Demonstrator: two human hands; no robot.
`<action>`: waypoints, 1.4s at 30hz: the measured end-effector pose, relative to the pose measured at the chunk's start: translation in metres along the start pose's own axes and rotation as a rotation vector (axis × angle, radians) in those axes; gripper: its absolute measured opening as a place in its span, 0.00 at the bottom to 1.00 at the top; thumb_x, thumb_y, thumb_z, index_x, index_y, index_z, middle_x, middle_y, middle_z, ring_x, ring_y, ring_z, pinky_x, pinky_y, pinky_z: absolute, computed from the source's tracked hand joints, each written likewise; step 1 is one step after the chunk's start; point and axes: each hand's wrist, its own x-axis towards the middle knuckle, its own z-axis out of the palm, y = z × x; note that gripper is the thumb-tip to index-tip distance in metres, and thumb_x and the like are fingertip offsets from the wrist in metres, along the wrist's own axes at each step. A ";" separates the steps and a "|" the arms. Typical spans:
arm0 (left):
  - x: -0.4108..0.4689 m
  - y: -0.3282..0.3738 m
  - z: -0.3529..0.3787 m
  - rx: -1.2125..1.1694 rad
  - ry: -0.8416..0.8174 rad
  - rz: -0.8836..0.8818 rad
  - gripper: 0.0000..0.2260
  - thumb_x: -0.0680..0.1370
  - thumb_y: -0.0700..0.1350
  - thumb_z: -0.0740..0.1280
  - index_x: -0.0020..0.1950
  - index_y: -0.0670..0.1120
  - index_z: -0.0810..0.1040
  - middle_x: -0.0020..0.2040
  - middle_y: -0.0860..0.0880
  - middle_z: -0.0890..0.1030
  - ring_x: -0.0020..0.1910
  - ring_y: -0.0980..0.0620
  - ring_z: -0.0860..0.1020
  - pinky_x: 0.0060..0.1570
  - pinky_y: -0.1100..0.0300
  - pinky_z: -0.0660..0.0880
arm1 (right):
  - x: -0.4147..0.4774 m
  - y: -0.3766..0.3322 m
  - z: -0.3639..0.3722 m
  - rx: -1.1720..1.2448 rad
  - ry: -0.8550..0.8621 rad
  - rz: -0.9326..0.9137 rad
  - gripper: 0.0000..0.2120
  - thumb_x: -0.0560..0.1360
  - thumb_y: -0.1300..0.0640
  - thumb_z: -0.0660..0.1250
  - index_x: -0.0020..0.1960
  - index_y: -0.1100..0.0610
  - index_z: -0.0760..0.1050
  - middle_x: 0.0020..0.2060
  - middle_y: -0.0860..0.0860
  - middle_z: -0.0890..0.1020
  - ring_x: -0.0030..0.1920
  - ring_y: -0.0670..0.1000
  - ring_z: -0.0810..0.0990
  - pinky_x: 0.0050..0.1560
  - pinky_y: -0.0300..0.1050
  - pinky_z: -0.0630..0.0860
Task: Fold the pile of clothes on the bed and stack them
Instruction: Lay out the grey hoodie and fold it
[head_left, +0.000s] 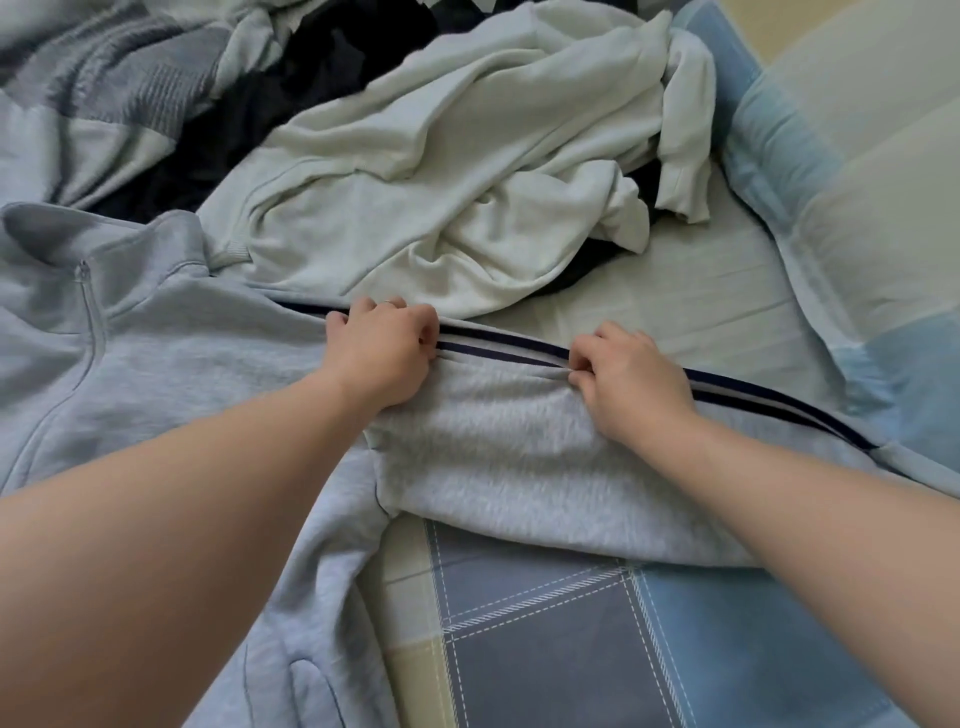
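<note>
Grey marl fleece is being worked. A quarter-zip sweatshirt (182, 364) is spread on the bed (571, 649) with its collar to the left, and its sleeve (519, 457) is stretched out to the right. Two navy stripes (509, 347) run along the far edge of the sleeve.

That striped edge is pinched by both hands, each with the fingers curled under. The left hand (382, 353) is placed near the shoulder and the right hand (631, 379) further down the sleeve. A short span of cloth is held taut between them.

The step in hand is judged to be the folding of the sleeve across the body. It would be done best if both pinches were kept level, so that the stripes stay straight. The sleeve should be lifted and not dragged, and laid flat over the chest with the crease at the shoulder seam. The loose fold beneath the right wrist should be smoothed before anything is pressed down.

The unfolded pile is heaped just beyond the hands: a pale garment (441, 182) lies over dark clothing (337, 67). No finished stack is seen.

No brand, label or legible writing can be made out; only a zip pull (83, 271) is visible at the collar.
</note>
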 end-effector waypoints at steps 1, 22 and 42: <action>0.001 0.001 -0.001 -0.026 0.019 0.006 0.05 0.81 0.49 0.62 0.54 0.56 0.76 0.55 0.52 0.75 0.60 0.43 0.69 0.56 0.47 0.62 | -0.001 0.001 -0.001 0.057 0.025 0.016 0.03 0.80 0.52 0.64 0.49 0.50 0.75 0.47 0.46 0.71 0.54 0.54 0.72 0.43 0.46 0.65; 0.014 0.044 0.011 -0.379 0.243 0.048 0.07 0.80 0.41 0.63 0.58 0.45 0.74 0.65 0.43 0.72 0.54 0.38 0.77 0.48 0.50 0.74 | 0.036 0.008 -0.007 0.029 0.264 0.153 0.04 0.82 0.55 0.61 0.48 0.51 0.70 0.51 0.51 0.78 0.48 0.55 0.68 0.47 0.49 0.62; -0.044 0.098 0.057 -0.034 0.053 0.053 0.23 0.83 0.58 0.53 0.77 0.54 0.63 0.81 0.45 0.58 0.80 0.39 0.51 0.76 0.35 0.48 | -0.106 0.137 -0.024 -0.342 -0.210 0.044 0.35 0.78 0.36 0.39 0.82 0.49 0.45 0.81 0.46 0.45 0.81 0.51 0.42 0.78 0.58 0.36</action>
